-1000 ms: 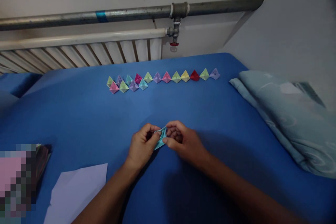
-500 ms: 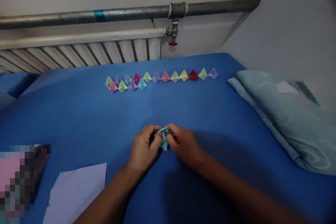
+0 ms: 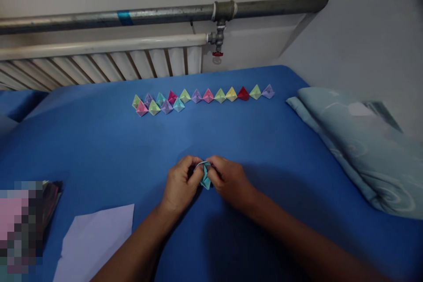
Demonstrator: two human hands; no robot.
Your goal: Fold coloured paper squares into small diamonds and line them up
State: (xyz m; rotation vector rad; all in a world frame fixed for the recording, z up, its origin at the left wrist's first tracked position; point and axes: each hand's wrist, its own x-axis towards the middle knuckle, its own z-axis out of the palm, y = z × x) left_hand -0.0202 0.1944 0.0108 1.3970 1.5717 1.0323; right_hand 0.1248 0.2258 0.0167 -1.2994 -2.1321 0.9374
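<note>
A small folded teal paper (image 3: 206,178) is held between both hands above the blue surface (image 3: 231,141). My left hand (image 3: 183,183) pinches its left side with thumb and fingers. On the right side my right hand (image 3: 231,180) grips it, fingers curled and thumb pressed in. Part of the paper is hidden behind the fingertips. Farther back, folded paper pieces in several colours stand in a row, among them a red one (image 3: 243,93) and a yellow one (image 3: 231,94). A shorter second row at the left end includes a pink piece (image 3: 142,109).
A pale purple sheet (image 3: 95,238) lies at the lower left, beside a partly pixelated stack (image 3: 49,207). Folded pale green fabric (image 3: 357,150) rests at the right. Behind are a radiator (image 3: 109,64), a metal pipe (image 3: 82,20) and a red-handled valve (image 3: 218,53).
The teal paper has shifted slightly, its upper edge now looking more curved between the fingers. Both hands keep their hold in nearly the same place.
</note>
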